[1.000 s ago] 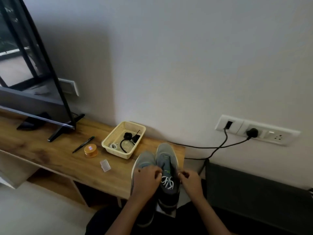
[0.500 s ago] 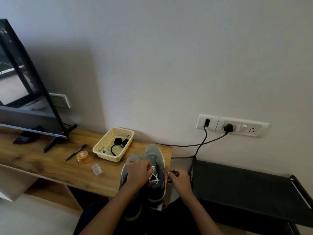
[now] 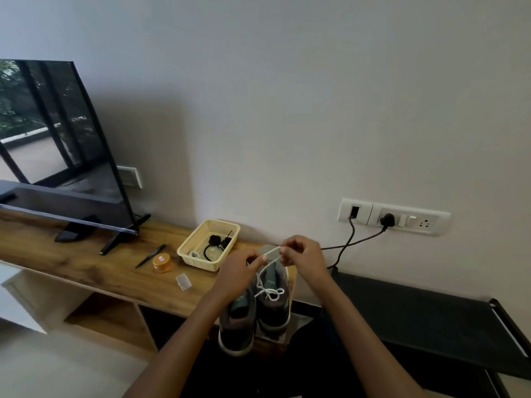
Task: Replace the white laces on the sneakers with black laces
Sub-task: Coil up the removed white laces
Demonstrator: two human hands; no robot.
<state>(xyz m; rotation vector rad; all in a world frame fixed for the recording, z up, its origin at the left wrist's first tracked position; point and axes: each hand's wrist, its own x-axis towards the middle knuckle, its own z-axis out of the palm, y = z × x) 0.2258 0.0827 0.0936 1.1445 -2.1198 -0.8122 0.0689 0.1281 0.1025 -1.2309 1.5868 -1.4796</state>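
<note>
Left hand point(image 3: 238, 271) and right hand point(image 3: 301, 254) each pinch the white lace point(image 3: 268, 264) above grey sneakers point(image 3: 273, 308), right of the cream mesh plastic basket point(image 3: 198, 261) holding black cords point(image 3: 214, 244).

The basket point(image 3: 198, 255) sits on the table point(image 3: 86, 271) left of the sneakers point(image 3: 255, 311), behind the pen point(image 3: 150, 256).

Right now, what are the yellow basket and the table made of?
The basket looks like pale yellow plastic, matte: its walls are a fine moulded mesh with a smooth rim. The table looks like wood or a wood-print laminate, satin: brown grain streaks and dark patches run along it. Which of the two it is, the picture cannot tell.
</note>
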